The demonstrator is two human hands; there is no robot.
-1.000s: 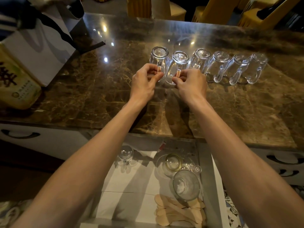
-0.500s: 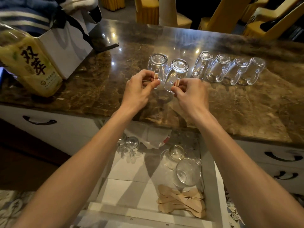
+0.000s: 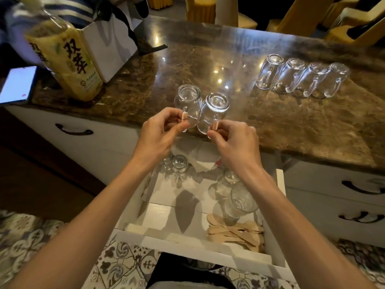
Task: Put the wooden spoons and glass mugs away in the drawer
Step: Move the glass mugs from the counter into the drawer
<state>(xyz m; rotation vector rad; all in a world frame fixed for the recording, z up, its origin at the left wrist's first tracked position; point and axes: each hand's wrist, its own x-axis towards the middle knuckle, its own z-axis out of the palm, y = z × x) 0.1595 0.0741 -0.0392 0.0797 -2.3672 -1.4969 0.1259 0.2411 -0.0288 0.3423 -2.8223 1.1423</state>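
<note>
My left hand (image 3: 159,135) pinches the handle of an upturned glass mug (image 3: 187,101). My right hand (image 3: 235,142) pinches the handle of a second upturned glass mug (image 3: 214,109) right beside it. Both mugs hang above the near edge of the marble counter (image 3: 187,65). Several more upturned mugs (image 3: 300,78) stand in a row at the counter's far right. Below my hands the white drawer (image 3: 187,238) is open. It holds a pile of wooden spoons (image 3: 235,232) at its front right and several glass mugs (image 3: 239,203).
A yellow bottle (image 3: 64,61) and a white paper bag (image 3: 112,42) stand at the counter's left, with a lit phone (image 3: 17,84) at the edge. Closed drawers with dark handles flank the open one. Patterned floor tiles lie below.
Both hands have drawn their two mugs away from the row, toward me, to the counter's near edge above the open drawer. The other mugs stay in place.
</note>
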